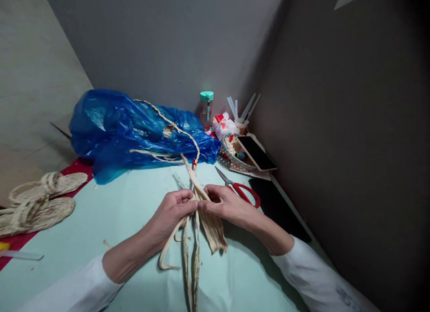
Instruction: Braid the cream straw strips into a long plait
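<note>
One big blue bag (101,135) lies at the back of the pale worktop (134,204). Right behind the bag's right end stands one bottle (206,110) with a green lid. To the right of the bag are one small basket (229,147), one phone (258,153) leaning on it, and one cup (241,124) with about four white sticks (247,107). In front of the bag's right end lies one pair of red scissors (247,192), partly hidden by the right hand (226,207). Two woven sandals (50,209) sit in front of the bag, off to the left. The dry strips (211,231) are in front of the bag too, near its right end, and join a twisted cord (171,122) that lies over it. They run the long way from the bag toward the person, and the wide one slants right at its near end. The left hand (174,209) pinches thin strips, and the right hand pinches the wide one.
</note>
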Demonstrator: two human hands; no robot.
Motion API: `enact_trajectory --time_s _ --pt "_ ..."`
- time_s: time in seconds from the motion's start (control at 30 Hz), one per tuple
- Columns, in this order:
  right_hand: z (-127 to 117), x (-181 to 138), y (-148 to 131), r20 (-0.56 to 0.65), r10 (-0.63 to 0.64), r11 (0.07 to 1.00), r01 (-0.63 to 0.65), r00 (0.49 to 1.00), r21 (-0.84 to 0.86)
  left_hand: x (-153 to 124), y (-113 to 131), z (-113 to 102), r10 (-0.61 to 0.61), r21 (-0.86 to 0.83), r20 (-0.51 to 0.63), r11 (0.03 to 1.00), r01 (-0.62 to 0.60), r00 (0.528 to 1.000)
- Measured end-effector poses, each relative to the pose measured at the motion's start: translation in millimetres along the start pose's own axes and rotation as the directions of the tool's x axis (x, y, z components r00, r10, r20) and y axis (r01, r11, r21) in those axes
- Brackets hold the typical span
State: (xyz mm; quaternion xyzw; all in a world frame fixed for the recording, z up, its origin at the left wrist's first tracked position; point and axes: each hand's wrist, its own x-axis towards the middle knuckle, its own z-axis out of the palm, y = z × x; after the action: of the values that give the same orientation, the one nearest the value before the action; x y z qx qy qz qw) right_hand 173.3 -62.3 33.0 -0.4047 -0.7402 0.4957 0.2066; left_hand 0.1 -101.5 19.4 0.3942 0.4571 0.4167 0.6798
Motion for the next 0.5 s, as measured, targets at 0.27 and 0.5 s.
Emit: enact_trajectory --time_s 0.27,0.5 --pt "-4.7 -0.4 0.6 0.021 0.006 0.988 -0.009 1.0 0.152 -1.6 2.6 0.7 0.013 0.051 -0.017 0.999 -0.012 1.0" --pt "-1.6 -1.5 -2.2 -0.005 0.005 0.993 -0.004 1.0 0.116 -2.0 1.2 0.8 0.037 0.055 -0.024 0.998 -0.036 0.999"
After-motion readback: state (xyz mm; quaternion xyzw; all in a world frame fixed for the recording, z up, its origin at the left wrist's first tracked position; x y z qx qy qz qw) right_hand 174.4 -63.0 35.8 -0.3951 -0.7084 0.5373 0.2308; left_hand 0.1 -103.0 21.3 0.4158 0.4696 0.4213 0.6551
